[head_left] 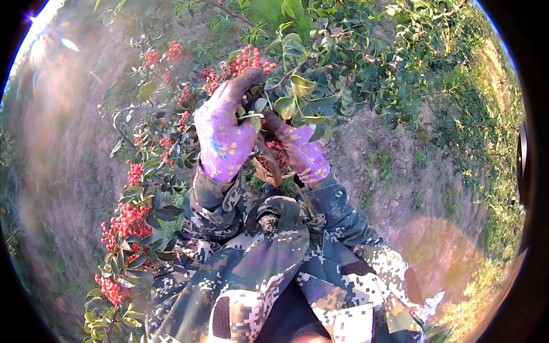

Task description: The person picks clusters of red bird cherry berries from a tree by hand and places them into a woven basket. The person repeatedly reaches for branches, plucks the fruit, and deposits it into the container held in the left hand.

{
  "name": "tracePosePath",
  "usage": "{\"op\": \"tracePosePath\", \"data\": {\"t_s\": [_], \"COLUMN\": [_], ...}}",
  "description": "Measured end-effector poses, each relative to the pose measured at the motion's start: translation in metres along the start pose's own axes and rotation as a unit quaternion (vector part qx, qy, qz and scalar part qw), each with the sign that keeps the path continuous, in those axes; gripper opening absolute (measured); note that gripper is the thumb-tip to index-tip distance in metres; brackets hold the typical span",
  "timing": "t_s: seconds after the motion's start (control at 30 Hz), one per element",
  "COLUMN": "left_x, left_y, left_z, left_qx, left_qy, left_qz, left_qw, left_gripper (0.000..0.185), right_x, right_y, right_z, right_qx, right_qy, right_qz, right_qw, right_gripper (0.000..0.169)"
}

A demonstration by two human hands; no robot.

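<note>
Both my hands wear purple patterned gloves with darkened fingers. My left hand (225, 133) is curled around a leafy branch (289, 77), its index finger just below a cluster of red berries (248, 62), apparently Sichuan pepper. Lower and to the right, my right hand (302, 150) reaches in among the green leaves (285, 107). Leaves cover its fingertips, so what they hold cannot be made out. Below and between the hands is a basket (263, 171) with a brown handle (270, 158), holding loose red berries (281, 156).
More red berry clusters (128, 221) hang on a branch along my left side, close to my camouflage sleeve (214, 201). Dense foliage (369, 73) fills the upper right. Dry soil with grass patches (381, 167) lies beneath. Sun glare washes out the upper left.
</note>
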State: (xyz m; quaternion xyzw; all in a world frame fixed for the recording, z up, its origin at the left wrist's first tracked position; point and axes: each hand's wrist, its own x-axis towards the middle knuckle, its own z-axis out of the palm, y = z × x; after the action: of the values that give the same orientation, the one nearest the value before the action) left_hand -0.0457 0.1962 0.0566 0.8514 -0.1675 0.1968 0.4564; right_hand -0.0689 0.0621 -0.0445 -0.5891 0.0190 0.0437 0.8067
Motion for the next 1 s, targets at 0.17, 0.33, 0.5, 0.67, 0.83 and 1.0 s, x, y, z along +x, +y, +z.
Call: {"op": "tracePosePath", "data": {"t_s": [0.17, 0.33, 0.5, 0.67, 0.83, 1.0], "left_x": [-0.021, -0.050, -0.057, -0.066, -0.076, -0.079], "left_y": [-0.004, -0.005, -0.002, -0.009, -0.019, -0.021], "left_z": [-0.001, 0.000, 0.002, 0.000, 0.003, 0.002], "left_qx": [0.054, 0.116, 0.150, 0.148, 0.143, 0.153], "left_qy": [-0.057, -0.064, -0.109, -0.093, -0.099, -0.087], "left_qz": [0.045, 0.122, 0.102, 0.110, 0.109, 0.108], "left_qw": [0.996, 0.984, 0.977, 0.978, 0.979, 0.978], "left_gripper": [0.051, 0.050, 0.050, 0.047, 0.048, 0.043], "right_x": [0.015, 0.038, 0.055, 0.052, 0.048, 0.040], "right_y": [-0.057, -0.095, -0.103, -0.110, -0.094, -0.086], "right_z": [-0.038, -0.034, -0.011, -0.014, -0.022, -0.010], "right_qx": [0.140, -0.072, -0.150, -0.242, -0.351, -0.403], "right_qy": [-0.050, -0.131, -0.259, -0.330, -0.341, -0.262], "right_qz": [-0.071, -0.010, -0.018, 0.027, -0.035, -0.082], "right_qw": [0.986, 0.989, 0.954, 0.912, 0.871, 0.873], "right_gripper": [0.042, 0.031, 0.034, 0.032, 0.030, 0.028]}}
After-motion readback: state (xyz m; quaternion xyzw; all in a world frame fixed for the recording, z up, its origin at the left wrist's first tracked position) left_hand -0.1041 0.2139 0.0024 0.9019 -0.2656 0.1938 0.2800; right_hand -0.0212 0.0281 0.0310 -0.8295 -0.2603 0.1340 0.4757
